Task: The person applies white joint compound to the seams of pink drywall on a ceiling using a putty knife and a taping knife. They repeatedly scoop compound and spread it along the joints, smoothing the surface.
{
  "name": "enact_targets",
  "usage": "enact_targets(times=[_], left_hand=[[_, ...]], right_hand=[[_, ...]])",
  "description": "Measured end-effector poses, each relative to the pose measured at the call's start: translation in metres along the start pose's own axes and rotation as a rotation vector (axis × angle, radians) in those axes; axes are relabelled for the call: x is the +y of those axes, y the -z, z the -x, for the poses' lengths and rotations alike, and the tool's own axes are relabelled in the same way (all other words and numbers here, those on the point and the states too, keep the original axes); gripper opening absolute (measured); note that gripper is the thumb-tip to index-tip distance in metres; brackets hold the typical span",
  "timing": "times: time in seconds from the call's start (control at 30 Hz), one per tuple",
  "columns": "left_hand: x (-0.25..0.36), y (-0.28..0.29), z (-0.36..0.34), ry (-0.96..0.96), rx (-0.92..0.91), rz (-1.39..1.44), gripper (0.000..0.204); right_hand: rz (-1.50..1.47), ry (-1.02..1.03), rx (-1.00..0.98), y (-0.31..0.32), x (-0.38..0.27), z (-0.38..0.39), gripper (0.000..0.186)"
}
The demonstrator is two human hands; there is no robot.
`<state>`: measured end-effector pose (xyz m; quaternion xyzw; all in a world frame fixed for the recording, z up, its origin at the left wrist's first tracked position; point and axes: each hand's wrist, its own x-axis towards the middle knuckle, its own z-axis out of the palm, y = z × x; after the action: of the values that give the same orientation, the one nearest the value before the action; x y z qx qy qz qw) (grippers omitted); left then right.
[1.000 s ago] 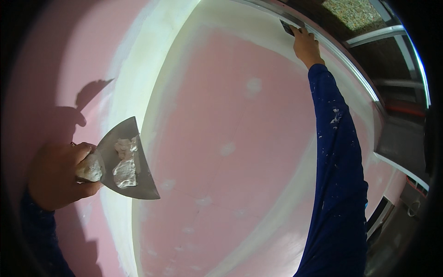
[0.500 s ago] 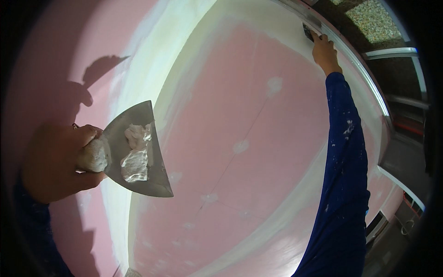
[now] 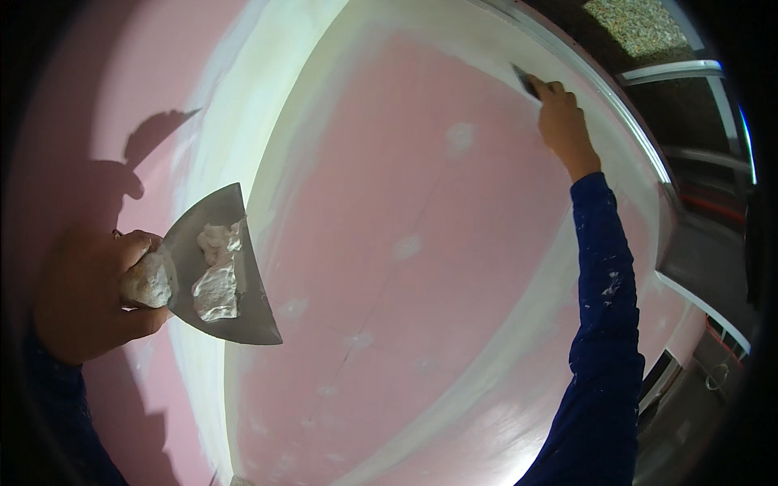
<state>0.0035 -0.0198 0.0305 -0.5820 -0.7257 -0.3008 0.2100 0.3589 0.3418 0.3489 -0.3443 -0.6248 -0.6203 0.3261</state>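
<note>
My left hand [image 3: 89, 300] grips the plaster-caked handle [image 3: 150, 279] of a wide steel putty knife [image 3: 251, 308] at left. On its blade lies a lump of pale wet compound [image 3: 215, 287]. At upper right my right hand [image 3: 563, 125] holds a smaller dark blade [image 3: 525, 79] against or very close to the white compound band [image 3: 462, 36] along the edge of the pink board surface [image 3: 429, 186]. The right fingers are curled around the tool; whether the blade touches the band I cannot tell exactly. My paint-flecked blue right sleeve [image 3: 608, 324] stretches up from the lower edge.
At left is a pink wall [image 3: 138, 65] with shadows and a white corner strip [image 3: 275, 73]. A metal window frame [image 3: 668, 69] runs along the upper right, with a grey panel [image 3: 697, 255] below it. A doorway [image 3: 656, 373] shows at lower right.
My right hand with its blade has drawn down and inward, away from the metal frame. The left putty knife keeps its load and has shifted slightly with the view.
</note>
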Motion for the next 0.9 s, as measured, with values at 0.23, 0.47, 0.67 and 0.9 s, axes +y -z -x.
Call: enact_targets(times=[0.23, 0.47, 0.67, 0.9], left_hand=[[-0.004, -0.012, 0.002, -0.125, 0.194, -0.164, 0.047], [-0.007, -0.007, 0.001, -0.011, 0.016, -0.037, 0.052], [-0.007, 0.007, -0.005, -0.111, -0.083, -0.305, 0.063], [-0.005, 0.004, -0.002, -0.221, 0.045, -0.314, 0.057]], right_hand=[[0.108, -0.121, 0.177, -0.043, 0.086, -0.034, 0.053], [0.160, -0.182, 0.154, -0.065, 0.097, -0.044, 0.054], [0.168, -0.089, 0.058, -0.073, 0.114, -0.054, 0.058], [0.062, -0.005, 0.087, -0.063, 0.083, 0.040, 0.062]])
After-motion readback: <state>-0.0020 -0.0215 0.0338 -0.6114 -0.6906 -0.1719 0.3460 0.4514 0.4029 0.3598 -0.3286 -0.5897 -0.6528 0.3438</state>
